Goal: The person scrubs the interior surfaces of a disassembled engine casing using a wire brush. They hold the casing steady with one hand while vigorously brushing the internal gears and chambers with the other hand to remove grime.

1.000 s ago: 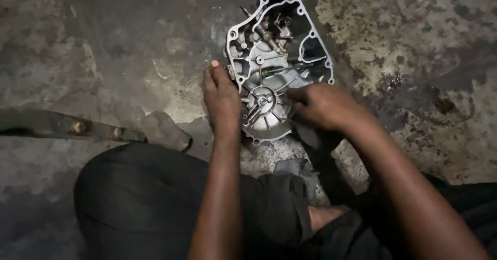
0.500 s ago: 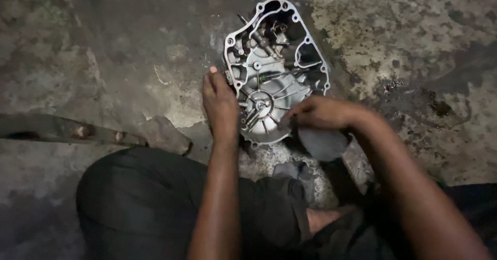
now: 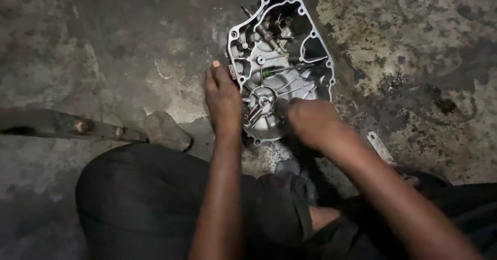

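Note:
A grey cast-metal engine cover (image 3: 303, 47) lies open side up on the stained concrete floor, with ribs, bolt holes and a round hub inside. My left hand (image 3: 222, 97) grips its left edge, thumb over the rim and fingers beside the hub. My right hand (image 3: 310, 121) rests on the cover's lower right part with fingers curled down near the hub. What the right fingers hold, if anything, is hidden under the hand.
My knees in dark trousers (image 3: 140, 203) fill the bottom of the view. A rusty metal bar with bolts (image 3: 72, 125) lies at the left, ending by a chunk of stone (image 3: 165, 130). A flat metal strip (image 3: 380, 147) lies right of my right forearm. Dark oily patches (image 3: 414, 94) mark the floor.
My right hand has moved up from below the cover's bottom edge onto its lower right part, and the grey cloth seen under it no longer shows. The left hand keeps its grip.

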